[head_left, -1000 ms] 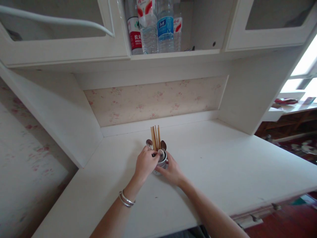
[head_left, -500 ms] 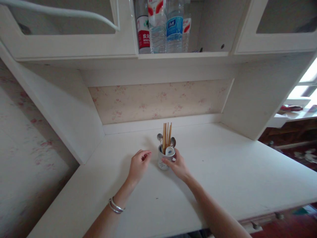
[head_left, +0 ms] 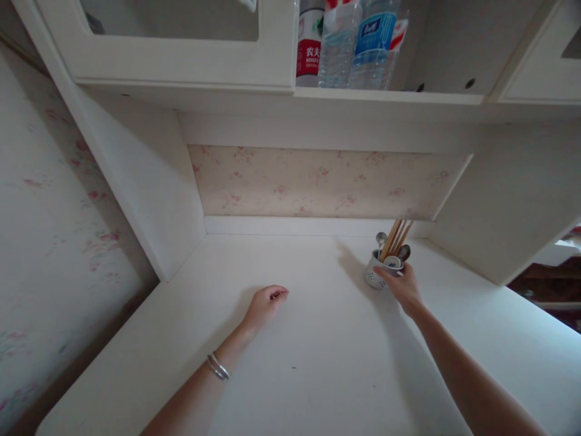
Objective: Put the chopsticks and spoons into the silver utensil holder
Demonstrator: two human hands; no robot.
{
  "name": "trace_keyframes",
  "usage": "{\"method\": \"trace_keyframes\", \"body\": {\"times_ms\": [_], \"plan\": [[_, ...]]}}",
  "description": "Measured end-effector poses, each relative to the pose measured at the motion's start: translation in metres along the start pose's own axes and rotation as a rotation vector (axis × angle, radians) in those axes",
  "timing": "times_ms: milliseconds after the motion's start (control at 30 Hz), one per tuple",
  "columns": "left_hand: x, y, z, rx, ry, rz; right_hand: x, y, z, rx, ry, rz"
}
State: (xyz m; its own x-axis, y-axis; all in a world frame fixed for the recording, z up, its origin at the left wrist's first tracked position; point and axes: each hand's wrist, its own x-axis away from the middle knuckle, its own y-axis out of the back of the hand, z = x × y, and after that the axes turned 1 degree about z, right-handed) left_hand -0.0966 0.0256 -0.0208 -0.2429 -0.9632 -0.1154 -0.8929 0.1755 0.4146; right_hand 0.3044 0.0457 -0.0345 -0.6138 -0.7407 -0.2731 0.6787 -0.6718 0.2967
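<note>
My right hand (head_left: 403, 289) grips a white utensil holder (head_left: 373, 275) with small holes in its side, thumb in front and fingers at its right. Several wooden chopsticks (head_left: 394, 241) stand in it, leaning right. Two metal spoons flank them, a left one (head_left: 380, 238) and a right one (head_left: 403, 251). At the holder's front rim shows a white piece, seemingly a ceramic spoon (head_left: 392, 261). My left hand (head_left: 265, 304) is over the white desktop, well left of the holder. Its fingers are curled together, and I see nothing in them.
Above the desktop (head_left: 318, 339) hangs a white cabinet (head_left: 181, 69) with plastic bottles (head_left: 338, 51) in its open compartment. Side panels close in the desk at left (head_left: 131, 181) and right (head_left: 494, 212). Floral wallpaper (head_left: 313, 181) covers the back.
My right hand has carried the utensil holder to the right and somewhat back, and it now tilts. My left hand stays curled in nearly the same spot. The camera view has shifted.
</note>
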Motion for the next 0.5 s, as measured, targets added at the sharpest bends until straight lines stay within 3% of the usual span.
{"method": "trace_keyframes", "body": {"times_ms": [233,500], "plan": [[0.005,-0.004,-0.002,0.007,0.081,0.145,0.011,-0.006,-0.002,-0.054,-0.041,0.043],[0.008,0.009,-0.006,0.08,0.137,0.197,0.033,-0.001,0.014,-0.046,-0.123,0.058]]}}
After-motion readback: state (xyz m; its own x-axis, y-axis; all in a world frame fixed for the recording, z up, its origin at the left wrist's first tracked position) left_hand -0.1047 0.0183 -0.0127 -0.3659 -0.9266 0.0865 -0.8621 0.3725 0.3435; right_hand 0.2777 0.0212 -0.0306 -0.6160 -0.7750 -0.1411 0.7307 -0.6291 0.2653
